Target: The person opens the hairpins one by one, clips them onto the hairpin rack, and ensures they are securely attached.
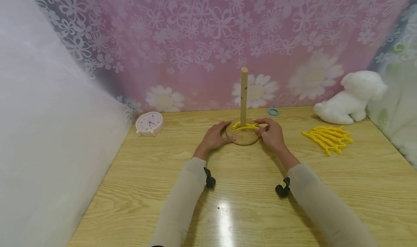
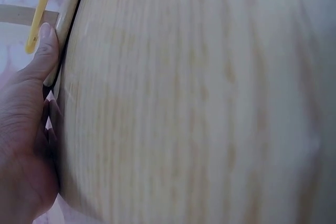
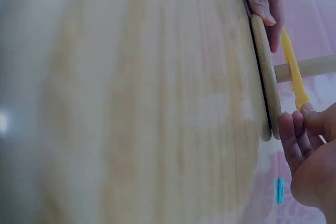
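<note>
A round wooden base [image 1: 244,140] stands on the table with an upright wooden post [image 1: 243,98]. My left hand [image 1: 215,135] holds the left rim of the base, thumb along the near edge and fingers further back. My right hand [image 1: 272,134] pinches the right end of a yellow forked plastic piece [image 1: 249,126] between thumb and fingers. Low on the post, the piece's prongs lie on either side of it, close above the base. In the right wrist view the same yellow piece [image 3: 295,74] crosses the post [image 3: 315,66], and my lower fingers are by the base's rim [image 3: 269,77].
Several similar yellow pieces [image 1: 329,137] lie together on the right of the wooden table [image 1: 146,189]. A blue ring [image 1: 273,112] is behind my right hand. A white plush dog [image 1: 353,98] sits back right, a pink clock [image 1: 150,124] back left. A flowered curtain [image 1: 195,51] hangs behind.
</note>
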Action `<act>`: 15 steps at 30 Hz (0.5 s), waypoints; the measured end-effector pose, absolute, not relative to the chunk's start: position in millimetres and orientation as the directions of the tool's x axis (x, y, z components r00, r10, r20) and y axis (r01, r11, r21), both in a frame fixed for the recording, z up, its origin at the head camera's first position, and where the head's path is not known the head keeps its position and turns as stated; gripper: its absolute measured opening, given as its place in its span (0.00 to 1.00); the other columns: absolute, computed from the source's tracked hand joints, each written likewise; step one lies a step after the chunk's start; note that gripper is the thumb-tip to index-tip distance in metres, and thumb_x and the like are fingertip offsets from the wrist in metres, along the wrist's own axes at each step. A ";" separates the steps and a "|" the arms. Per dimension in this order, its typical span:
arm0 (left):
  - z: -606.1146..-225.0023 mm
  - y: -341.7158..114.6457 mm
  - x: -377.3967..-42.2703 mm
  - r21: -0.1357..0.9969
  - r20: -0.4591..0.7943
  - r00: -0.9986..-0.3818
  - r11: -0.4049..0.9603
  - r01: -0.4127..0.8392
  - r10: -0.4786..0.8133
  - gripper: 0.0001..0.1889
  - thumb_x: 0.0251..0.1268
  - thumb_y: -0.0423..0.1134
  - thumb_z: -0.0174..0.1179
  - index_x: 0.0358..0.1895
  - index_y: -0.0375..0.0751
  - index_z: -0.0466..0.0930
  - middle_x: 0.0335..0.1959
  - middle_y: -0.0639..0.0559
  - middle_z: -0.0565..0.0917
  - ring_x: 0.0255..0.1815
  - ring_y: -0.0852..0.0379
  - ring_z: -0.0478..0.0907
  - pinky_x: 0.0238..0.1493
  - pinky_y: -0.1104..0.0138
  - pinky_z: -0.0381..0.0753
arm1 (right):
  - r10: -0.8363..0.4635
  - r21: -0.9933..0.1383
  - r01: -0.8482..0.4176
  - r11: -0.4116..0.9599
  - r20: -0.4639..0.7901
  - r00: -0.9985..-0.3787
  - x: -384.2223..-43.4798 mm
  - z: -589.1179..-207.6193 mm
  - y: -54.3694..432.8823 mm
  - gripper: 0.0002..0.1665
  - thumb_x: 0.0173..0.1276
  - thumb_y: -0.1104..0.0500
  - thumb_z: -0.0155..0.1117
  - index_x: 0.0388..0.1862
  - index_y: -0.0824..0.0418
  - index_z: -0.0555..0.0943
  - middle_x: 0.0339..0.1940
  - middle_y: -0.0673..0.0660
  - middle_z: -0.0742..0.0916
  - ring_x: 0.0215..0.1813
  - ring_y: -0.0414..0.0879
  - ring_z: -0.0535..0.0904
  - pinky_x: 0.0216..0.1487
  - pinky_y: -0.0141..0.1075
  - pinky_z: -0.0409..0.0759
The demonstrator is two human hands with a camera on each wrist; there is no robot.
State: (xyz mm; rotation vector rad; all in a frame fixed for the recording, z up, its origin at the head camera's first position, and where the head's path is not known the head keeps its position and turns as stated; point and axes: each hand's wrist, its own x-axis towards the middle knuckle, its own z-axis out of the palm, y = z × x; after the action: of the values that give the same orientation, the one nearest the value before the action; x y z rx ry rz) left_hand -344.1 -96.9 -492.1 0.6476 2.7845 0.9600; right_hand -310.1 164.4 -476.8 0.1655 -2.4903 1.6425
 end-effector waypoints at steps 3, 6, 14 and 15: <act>-492.7 -96.7 -343.0 0.620 0.015 -0.900 0.702 0.350 0.435 0.43 0.71 0.60 0.64 0.84 0.58 0.57 0.85 0.50 0.57 0.86 0.46 0.47 0.85 0.50 0.44 | 0.017 -0.935 -0.154 0.319 0.168 -0.986 -306.2 -477.6 164.0 0.21 0.75 0.70 0.64 0.65 0.68 0.81 0.46 0.74 0.88 0.29 0.53 0.87 0.27 0.38 0.88; -492.5 -96.6 -343.3 0.626 0.015 -0.900 0.698 0.349 0.436 0.43 0.71 0.61 0.64 0.84 0.58 0.57 0.85 0.49 0.56 0.86 0.45 0.47 0.85 0.49 0.44 | 0.044 -0.959 -0.126 0.255 0.141 -0.989 -302.1 -478.0 162.3 0.23 0.75 0.70 0.64 0.68 0.68 0.79 0.51 0.75 0.86 0.29 0.48 0.88 0.29 0.39 0.90; -492.3 -97.3 -344.2 0.625 0.018 -0.900 0.698 0.350 0.435 0.43 0.71 0.62 0.64 0.84 0.59 0.57 0.85 0.49 0.56 0.86 0.45 0.48 0.85 0.49 0.45 | 0.072 -0.981 -0.091 0.169 0.105 -0.992 -288.2 -471.7 162.4 0.28 0.75 0.67 0.66 0.72 0.67 0.75 0.54 0.75 0.84 0.32 0.47 0.88 0.34 0.41 0.91; -492.7 -97.3 -344.0 0.625 0.016 -0.901 0.699 0.348 0.434 0.43 0.71 0.62 0.64 0.84 0.59 0.57 0.85 0.49 0.56 0.86 0.45 0.48 0.85 0.49 0.46 | 0.069 -0.982 -0.092 0.163 0.104 -0.992 -286.2 -471.0 163.7 0.28 0.75 0.66 0.67 0.72 0.67 0.75 0.56 0.75 0.84 0.32 0.47 0.88 0.34 0.40 0.91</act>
State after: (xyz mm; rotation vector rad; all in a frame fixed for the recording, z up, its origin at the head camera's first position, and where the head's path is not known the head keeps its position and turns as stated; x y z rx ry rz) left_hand -344.0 -97.3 -492.7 0.6410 2.7726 0.9785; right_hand -286.2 163.7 -471.0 0.0223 -2.2979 1.9552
